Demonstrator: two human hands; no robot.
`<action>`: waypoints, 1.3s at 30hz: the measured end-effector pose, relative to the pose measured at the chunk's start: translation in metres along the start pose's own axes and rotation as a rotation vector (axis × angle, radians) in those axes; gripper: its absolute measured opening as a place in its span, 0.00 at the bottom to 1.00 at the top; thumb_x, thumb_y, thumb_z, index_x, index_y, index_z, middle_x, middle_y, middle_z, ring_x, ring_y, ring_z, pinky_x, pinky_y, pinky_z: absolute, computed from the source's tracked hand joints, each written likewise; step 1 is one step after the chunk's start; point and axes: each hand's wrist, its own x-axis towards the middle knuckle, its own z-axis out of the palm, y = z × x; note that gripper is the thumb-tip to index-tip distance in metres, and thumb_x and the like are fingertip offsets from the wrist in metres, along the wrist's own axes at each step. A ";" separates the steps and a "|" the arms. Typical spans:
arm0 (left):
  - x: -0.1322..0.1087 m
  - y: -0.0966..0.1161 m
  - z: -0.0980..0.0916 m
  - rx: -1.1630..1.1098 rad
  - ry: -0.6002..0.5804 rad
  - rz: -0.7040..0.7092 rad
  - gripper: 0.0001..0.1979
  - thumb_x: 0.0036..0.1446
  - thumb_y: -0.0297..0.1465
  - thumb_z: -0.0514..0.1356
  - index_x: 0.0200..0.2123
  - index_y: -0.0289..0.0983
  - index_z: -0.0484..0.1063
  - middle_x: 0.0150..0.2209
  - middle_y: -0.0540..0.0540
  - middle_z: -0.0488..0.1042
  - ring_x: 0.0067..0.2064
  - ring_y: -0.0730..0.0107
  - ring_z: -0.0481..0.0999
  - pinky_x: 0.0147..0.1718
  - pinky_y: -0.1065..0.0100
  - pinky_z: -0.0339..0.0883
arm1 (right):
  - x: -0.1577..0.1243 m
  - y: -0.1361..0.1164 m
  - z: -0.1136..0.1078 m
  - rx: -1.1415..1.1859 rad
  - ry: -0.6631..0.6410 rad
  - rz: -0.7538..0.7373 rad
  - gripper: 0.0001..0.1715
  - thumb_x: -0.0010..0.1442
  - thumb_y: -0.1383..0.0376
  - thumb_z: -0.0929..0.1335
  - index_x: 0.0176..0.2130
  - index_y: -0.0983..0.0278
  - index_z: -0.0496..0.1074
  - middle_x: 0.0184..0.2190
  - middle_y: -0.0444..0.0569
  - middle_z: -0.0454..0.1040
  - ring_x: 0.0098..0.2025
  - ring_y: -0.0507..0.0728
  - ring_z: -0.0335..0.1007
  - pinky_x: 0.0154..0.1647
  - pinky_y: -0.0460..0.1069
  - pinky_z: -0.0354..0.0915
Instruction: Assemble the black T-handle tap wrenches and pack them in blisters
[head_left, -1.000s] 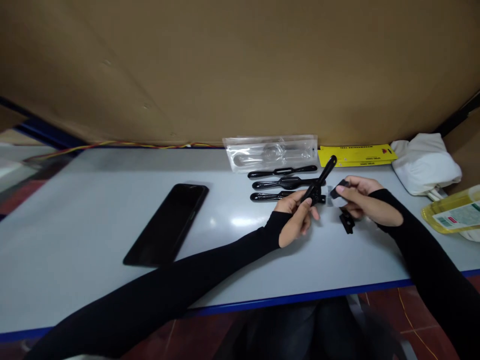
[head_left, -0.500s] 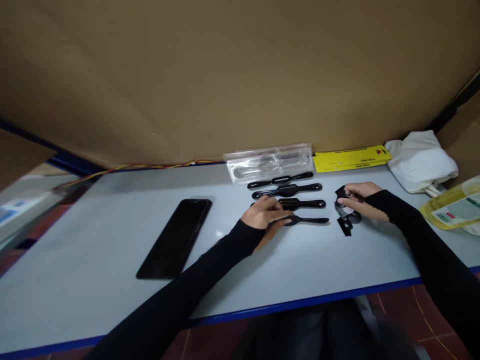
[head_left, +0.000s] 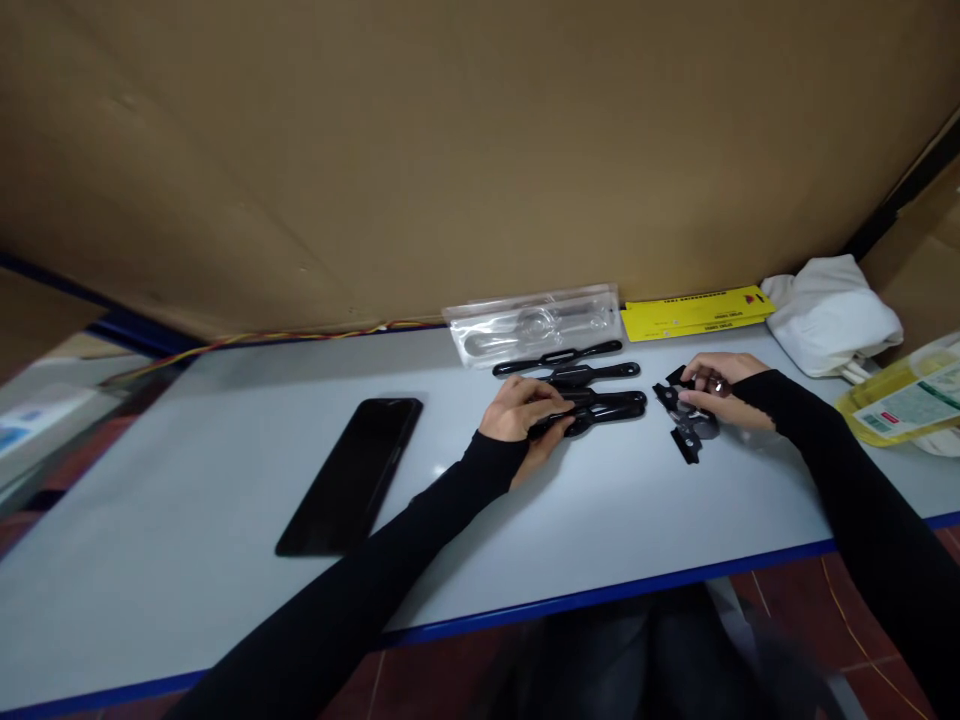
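Several black two-handled tools lie in a column on the grey table. My left hand (head_left: 529, 420) is closed on the nearest black tool (head_left: 607, 412), which touches the one behind it. Farther back are another black tool (head_left: 600, 373) and a slimmer one (head_left: 559, 357). To the right, my right hand (head_left: 716, 388) has its fingers bent over a group of small black and metal parts (head_left: 701, 425); whether it grips one is unclear. A flat black notched piece (head_left: 685, 446) lies at the near side of that group.
A black phone (head_left: 351, 478) lies left of my left arm. Clear plastic packaging (head_left: 534, 325), yellow cards (head_left: 697, 312) and a white cloth bundle (head_left: 832, 315) line the cardboard wall. A bottle of yellow liquid (head_left: 904, 395) lies at the right.
The nearest tool has moved back against the one behind it, with my left hand on it. Near my right hand, the small parts are more spread out.
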 end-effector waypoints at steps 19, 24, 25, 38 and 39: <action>0.000 0.015 -0.012 0.012 -0.066 0.013 0.10 0.67 0.34 0.63 0.37 0.39 0.84 0.38 0.43 0.82 0.42 0.61 0.78 0.44 0.59 0.77 | -0.005 -0.022 -0.005 0.151 0.129 -0.049 0.23 0.47 0.77 0.61 0.35 0.59 0.77 0.36 0.46 0.80 0.37 0.57 0.77 0.42 0.51 0.73; 0.002 0.014 -0.014 0.001 -0.112 0.032 0.08 0.65 0.37 0.65 0.38 0.40 0.83 0.38 0.43 0.81 0.40 0.61 0.78 0.44 0.58 0.77 | -0.013 -0.036 0.003 0.119 0.122 -0.156 0.18 0.57 0.75 0.63 0.39 0.58 0.77 0.37 0.49 0.80 0.39 0.59 0.75 0.44 0.54 0.70; 0.001 0.013 -0.014 -0.002 -0.128 0.036 0.09 0.65 0.38 0.65 0.38 0.40 0.83 0.38 0.43 0.81 0.41 0.60 0.79 0.45 0.57 0.78 | -0.014 -0.038 0.004 0.106 0.123 -0.160 0.15 0.59 0.74 0.64 0.39 0.59 0.77 0.37 0.50 0.79 0.40 0.59 0.75 0.43 0.54 0.70; -0.013 0.006 -0.003 -0.026 -0.198 0.012 0.12 0.66 0.39 0.63 0.48 0.41 0.82 0.43 0.43 0.82 0.43 0.59 0.82 0.46 0.60 0.79 | -0.006 -0.016 0.010 -0.076 0.071 -0.154 0.21 0.55 0.54 0.78 0.45 0.63 0.79 0.39 0.55 0.80 0.47 0.65 0.66 0.46 0.55 0.65; -0.014 0.007 -0.003 -0.031 -0.212 0.002 0.12 0.66 0.39 0.63 0.48 0.41 0.82 0.43 0.43 0.82 0.42 0.60 0.83 0.45 0.61 0.79 | -0.005 -0.014 0.011 -0.075 0.058 -0.148 0.23 0.54 0.54 0.79 0.46 0.62 0.80 0.39 0.55 0.80 0.47 0.65 0.66 0.46 0.54 0.65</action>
